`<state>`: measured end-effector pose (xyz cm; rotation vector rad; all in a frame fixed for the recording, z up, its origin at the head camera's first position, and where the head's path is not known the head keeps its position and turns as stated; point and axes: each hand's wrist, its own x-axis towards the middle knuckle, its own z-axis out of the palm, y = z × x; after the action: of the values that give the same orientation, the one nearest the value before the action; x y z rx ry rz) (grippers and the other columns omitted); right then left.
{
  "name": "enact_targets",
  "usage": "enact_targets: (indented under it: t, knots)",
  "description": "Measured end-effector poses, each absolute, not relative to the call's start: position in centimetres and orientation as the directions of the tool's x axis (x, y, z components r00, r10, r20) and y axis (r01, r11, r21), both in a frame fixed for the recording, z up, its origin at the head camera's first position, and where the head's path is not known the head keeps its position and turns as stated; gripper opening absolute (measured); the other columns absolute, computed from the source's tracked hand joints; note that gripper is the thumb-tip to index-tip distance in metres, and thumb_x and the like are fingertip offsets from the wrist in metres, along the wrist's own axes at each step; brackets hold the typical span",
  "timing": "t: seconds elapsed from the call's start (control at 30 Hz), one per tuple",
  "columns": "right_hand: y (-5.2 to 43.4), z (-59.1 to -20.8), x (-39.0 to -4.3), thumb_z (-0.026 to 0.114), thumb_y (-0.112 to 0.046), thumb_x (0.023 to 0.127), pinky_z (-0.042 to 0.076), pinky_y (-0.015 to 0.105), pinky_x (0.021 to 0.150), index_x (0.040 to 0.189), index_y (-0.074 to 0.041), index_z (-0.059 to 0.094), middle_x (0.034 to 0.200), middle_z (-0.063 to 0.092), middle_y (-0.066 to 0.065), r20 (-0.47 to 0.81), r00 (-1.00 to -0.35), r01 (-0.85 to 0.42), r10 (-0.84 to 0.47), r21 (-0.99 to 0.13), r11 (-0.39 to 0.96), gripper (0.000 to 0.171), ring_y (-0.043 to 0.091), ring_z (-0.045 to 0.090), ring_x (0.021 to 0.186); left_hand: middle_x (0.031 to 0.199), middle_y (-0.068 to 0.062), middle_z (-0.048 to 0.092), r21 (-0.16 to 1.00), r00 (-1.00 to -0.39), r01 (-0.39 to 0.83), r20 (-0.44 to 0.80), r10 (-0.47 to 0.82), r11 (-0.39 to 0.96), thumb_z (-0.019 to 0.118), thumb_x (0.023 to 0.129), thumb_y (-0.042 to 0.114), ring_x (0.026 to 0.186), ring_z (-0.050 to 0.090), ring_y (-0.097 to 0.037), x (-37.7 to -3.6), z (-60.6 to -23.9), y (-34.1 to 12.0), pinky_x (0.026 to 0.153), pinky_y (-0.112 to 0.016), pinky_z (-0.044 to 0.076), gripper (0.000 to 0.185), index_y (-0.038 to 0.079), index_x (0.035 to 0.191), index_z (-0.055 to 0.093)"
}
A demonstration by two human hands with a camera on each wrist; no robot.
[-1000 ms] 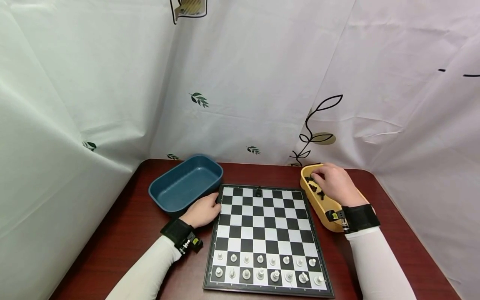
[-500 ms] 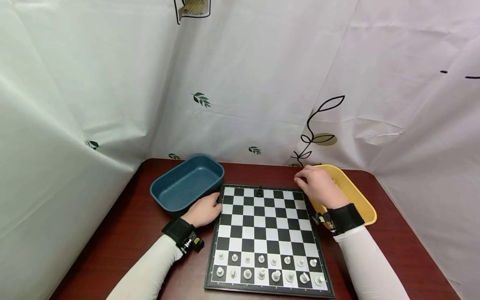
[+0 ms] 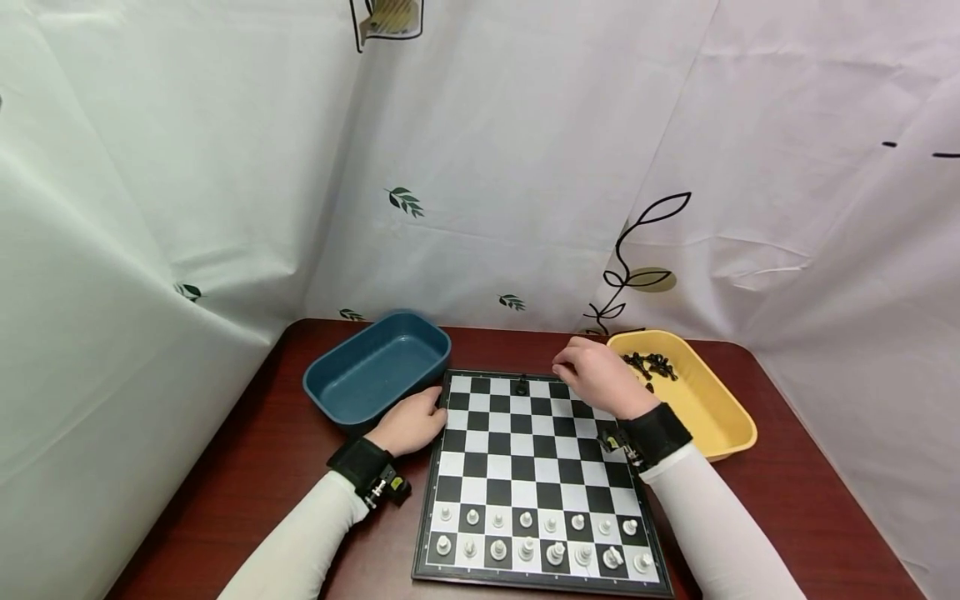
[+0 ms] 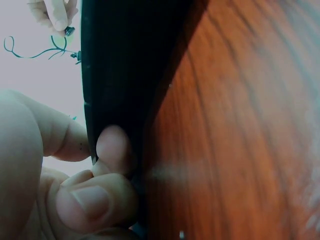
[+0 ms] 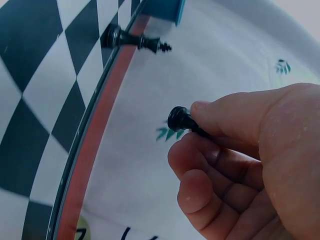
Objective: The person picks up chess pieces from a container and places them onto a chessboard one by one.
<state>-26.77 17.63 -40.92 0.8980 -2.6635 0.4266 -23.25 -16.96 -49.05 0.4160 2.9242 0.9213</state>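
My left hand (image 3: pixel 408 421) is at the left edge of the chessboard (image 3: pixel 522 468); in the left wrist view its thumb and curled fingers grip the board's black rim (image 4: pixel 112 75). My right hand (image 3: pixel 603 379) is over the board's far right corner. It pinches a black chess piece (image 5: pixel 178 119) between thumb and fingers, base outward; the fingers hide its top, so I cannot tell which piece. A black king (image 5: pixel 135 40) stands on the far row, apart from the held piece. Two rows of white chess pieces (image 3: pixel 527 548) stand along the near side.
A yellow tray (image 3: pixel 712 421) with several black chess pieces (image 3: pixel 654 365) stands right of the board. The blue tray (image 3: pixel 375 367) at the left back has nothing in it. Behind the dark red table (image 3: pixel 247 467) hangs a white patterned cloth (image 3: pixel 480 167).
My right hand has come out of the yellow tray and moved left over the board's far corner, with a black chess piece in its fingers. The left hand stays at the board's edge.
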Motion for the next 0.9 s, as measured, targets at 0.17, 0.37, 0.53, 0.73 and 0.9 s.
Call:
enact_targets:
  t: [0.17,0.37,0.53,0.73,0.9]
  knots:
    - [16.5,-41.1,-26.6,0.078,-0.009,0.103,0.059,0.039,0.078,0.104,-0.005,0.084,0.097,0.071,0.004,0.351,-0.749,-0.644,-0.562,-0.185,0.742,0.008,0.02,0.069,0.088,0.13,-0.009,0.075,0.567,-0.962,0.243,0.038,0.27,0.787,0.057,0.109,0.02,0.11,0.07,-0.019,-23.2,-49.0,-17.0,0.103,-0.048,0.055,0.046,0.003,0.151,0.063]
    - [15.1,-41.3,-26.6,0.078,-0.009,0.103,0.06,0.037,0.079,0.106,-0.005,0.084,0.098,0.071,0.004,0.345,-0.719,-0.68,-0.604,-0.167,0.714,0.008,0.019,0.07,0.088,0.132,-0.01,0.074,0.572,-0.96,0.253,0.047,0.276,0.78,0.057,0.108,0.02,0.112,0.07,-0.02,-23.3,-48.9,-17.0,0.103,-0.048,0.055,0.047,0.003,0.151,0.063]
    - [14.0,-41.4,-26.6,0.078,-0.009,0.103,0.059,0.035,0.076,0.105,-0.006,0.085,0.097,0.069,0.002,0.329,-0.702,-0.7,-0.632,-0.151,0.698,0.008,0.017,0.069,0.086,0.133,-0.01,0.074,0.568,-0.96,0.25,0.039,0.278,0.784,0.057,0.108,0.02,0.113,0.07,-0.02,-23.2,-48.9,-17.0,0.104,-0.048,0.055,0.047,0.003,0.152,0.063]
    - [12.7,-41.4,-26.4,0.079,-0.009,0.102,0.059,0.033,0.075,0.106,-0.007,0.085,0.097,0.069,0.002,0.316,-0.684,-0.719,-0.658,-0.14,0.681,0.008,0.015,0.068,0.084,0.134,-0.01,0.074,0.57,-0.962,0.239,0.03,0.27,0.786,0.056,0.109,0.02,0.112,0.07,-0.02,-23.1,-48.9,-16.9,0.104,-0.048,0.055,0.046,0.004,0.152,0.063]
    - [11.8,-41.5,-26.2,0.078,-0.009,0.103,0.058,0.031,0.075,0.105,-0.007,0.085,0.097,0.068,0.001,0.303,-0.667,-0.737,-0.68,-0.139,0.661,0.008,0.014,0.067,0.083,0.132,-0.008,0.074,0.565,-0.964,0.236,0.031,0.265,0.791,0.056,0.109,0.02,0.111,0.07,-0.019,-23.1,-49.0,-16.8,0.103,-0.047,0.055,0.045,0.005,0.151,0.064]
